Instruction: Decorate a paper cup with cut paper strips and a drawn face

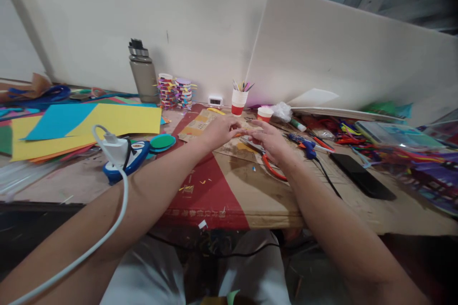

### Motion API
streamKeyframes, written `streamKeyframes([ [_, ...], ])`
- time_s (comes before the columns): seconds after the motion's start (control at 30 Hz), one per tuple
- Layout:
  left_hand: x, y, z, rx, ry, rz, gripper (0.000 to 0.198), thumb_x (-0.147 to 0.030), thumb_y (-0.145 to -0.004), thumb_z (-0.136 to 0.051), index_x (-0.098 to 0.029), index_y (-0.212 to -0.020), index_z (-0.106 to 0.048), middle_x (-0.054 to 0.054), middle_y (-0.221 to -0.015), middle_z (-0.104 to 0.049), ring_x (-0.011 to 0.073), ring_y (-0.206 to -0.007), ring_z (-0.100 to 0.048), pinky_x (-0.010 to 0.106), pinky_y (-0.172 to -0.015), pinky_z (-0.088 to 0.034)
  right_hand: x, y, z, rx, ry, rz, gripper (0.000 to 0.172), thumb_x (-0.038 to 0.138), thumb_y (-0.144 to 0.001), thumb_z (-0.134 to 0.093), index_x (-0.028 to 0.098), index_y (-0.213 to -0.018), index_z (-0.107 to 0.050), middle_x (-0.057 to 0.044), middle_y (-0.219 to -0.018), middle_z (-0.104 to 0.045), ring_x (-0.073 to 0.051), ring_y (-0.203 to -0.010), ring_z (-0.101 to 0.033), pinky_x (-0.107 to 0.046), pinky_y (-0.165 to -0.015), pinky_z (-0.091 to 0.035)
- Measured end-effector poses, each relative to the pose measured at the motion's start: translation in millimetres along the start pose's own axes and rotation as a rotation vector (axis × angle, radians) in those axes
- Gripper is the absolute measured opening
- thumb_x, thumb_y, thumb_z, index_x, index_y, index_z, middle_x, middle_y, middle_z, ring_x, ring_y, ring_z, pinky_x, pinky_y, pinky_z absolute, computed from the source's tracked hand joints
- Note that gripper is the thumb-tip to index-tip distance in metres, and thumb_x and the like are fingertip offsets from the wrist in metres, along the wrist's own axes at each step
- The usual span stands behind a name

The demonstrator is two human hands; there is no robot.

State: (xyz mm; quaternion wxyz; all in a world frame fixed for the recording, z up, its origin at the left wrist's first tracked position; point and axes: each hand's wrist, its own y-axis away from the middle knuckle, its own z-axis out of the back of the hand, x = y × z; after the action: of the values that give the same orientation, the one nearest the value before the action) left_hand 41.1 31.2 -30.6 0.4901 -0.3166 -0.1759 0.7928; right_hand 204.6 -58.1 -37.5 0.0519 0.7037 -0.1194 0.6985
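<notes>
My left hand (221, 131) is over the middle of the cardboard-covered table, its fingers bent in and meeting at the tips. A small orange bit shows by those fingertips, too small to name. My right hand (270, 139) faces it from the right, with fingers stretched toward the left hand and spread apart. Beneath the right hand lie scissors with orange handles (274, 170), partly covered by it. Behind the hands stand a red-and-white paper cup holding pencils (239, 103) and a shorter paper cup (265, 114). A flat cardboard piece (196, 124) lies under and beside the left hand.
Left are yellow card sheets (125, 119), a blue power strip (128, 159) with a white cable crossing my left forearm, and a bottle (143, 74). Two decorated cup stacks (166, 93) stand behind. Right are a glue gun (306, 147), a phone (361, 176) and coloured craft strips.
</notes>
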Motion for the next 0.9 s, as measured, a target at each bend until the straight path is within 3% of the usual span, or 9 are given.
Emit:
streamKeyframes([
  [0.2, -3, -3, 6.8, -0.050, 0.184, 0.226, 0.016, -0.024, -0.082, -0.063, -0.014, -0.072, -0.069, 0.001, -0.066, -0.065, 0.0109, -0.063, -0.052, 0.025, -0.063, -0.037, 6, 1, 1, -0.002, -0.161, 0.014, 0.046, 0.028, -0.063, -0.077, 0.020, -0.105, -0.061, -0.005, -0.091, -0.075, -0.014, -0.075, -0.061, -0.029, -0.071, -0.048],
  [0.33, 5, -2, 12.8, -0.132, 0.199, 0.428, 0.012, -0.023, -0.080, -0.063, -0.013, -0.077, -0.070, 0.002, -0.068, -0.066, 0.0115, -0.063, -0.054, 0.026, -0.065, -0.038, 7, -2, 6, -0.104, -0.221, 0.068, 0.040, 0.028, -0.058, -0.079, 0.022, -0.095, -0.063, -0.001, -0.085, -0.074, -0.011, -0.067, -0.057, -0.026, -0.064, -0.044],
  [0.4, 12, -1, 16.3, -0.119, 0.282, 0.502, 0.012, -0.023, -0.078, -0.064, -0.013, -0.076, -0.070, 0.002, -0.066, -0.064, 0.0113, -0.062, -0.054, 0.026, -0.064, -0.039, 7, -3, 9, -0.145, -0.241, 0.100, 0.036, 0.028, -0.056, -0.079, 0.023, -0.089, -0.064, 0.001, -0.080, -0.071, -0.010, -0.067, -0.056, -0.024, -0.062, -0.043],
  [0.47, 16, -1, 20.0, 0.006, 0.471, 0.498, 0.014, -0.027, -0.076, -0.066, -0.014, -0.073, -0.069, 0.001, -0.065, -0.064, 0.0104, -0.060, -0.053, 0.025, -0.061, -0.038, 7, -5, 11, -0.162, -0.232, 0.109, 0.033, 0.030, -0.055, -0.080, 0.022, -0.084, -0.066, 0.001, -0.077, -0.069, -0.009, -0.066, -0.055, -0.023, -0.061, -0.042],
  [0.57, 11, 0, 25.8, 0.342, 0.722, 0.446, 0.018, -0.033, -0.071, -0.072, -0.014, -0.072, -0.071, 0.002, -0.068, -0.065, 0.0090, -0.060, -0.052, 0.023, -0.057, -0.037, 6, -7, 12, -0.176, -0.210, 0.099, 0.031, 0.033, -0.054, -0.082, 0.021, -0.079, -0.068, 0.003, -0.075, -0.066, -0.008, -0.063, -0.051, -0.023, -0.060, -0.040],
  [0.77, -16, 1, 32.1, 0.777, 0.771, 0.293, 0.014, -0.031, -0.070, -0.078, -0.017, -0.073, -0.076, 0.002, -0.067, -0.070, 0.0096, -0.059, -0.056, 0.022, -0.058, -0.041, 2, -9, 10, -0.077, -0.175, 0.094, 0.032, 0.035, -0.048, -0.086, 0.021, -0.072, -0.069, 0.005, -0.063, -0.060, -0.007, -0.056, -0.044, -0.024, -0.055, -0.037],
  [0.9, -33, 2, 29.3, 1.101, 0.833, 0.221, 0.019, -0.031, -0.064, -0.084, -0.019, -0.078, -0.079, 0.006, -0.074, -0.075, 0.0145, -0.058, -0.063, 0.024, -0.055, -0.048, -2, -9, 6, -0.005, -0.106, 0.035, 0.033, 0.031, -0.047, -0.087, 0.020, -0.075, -0.074, 0.004, -0.066, -0.065, -0.007, -0.056, -0.045, -0.024, -0.057, -0.039],
])
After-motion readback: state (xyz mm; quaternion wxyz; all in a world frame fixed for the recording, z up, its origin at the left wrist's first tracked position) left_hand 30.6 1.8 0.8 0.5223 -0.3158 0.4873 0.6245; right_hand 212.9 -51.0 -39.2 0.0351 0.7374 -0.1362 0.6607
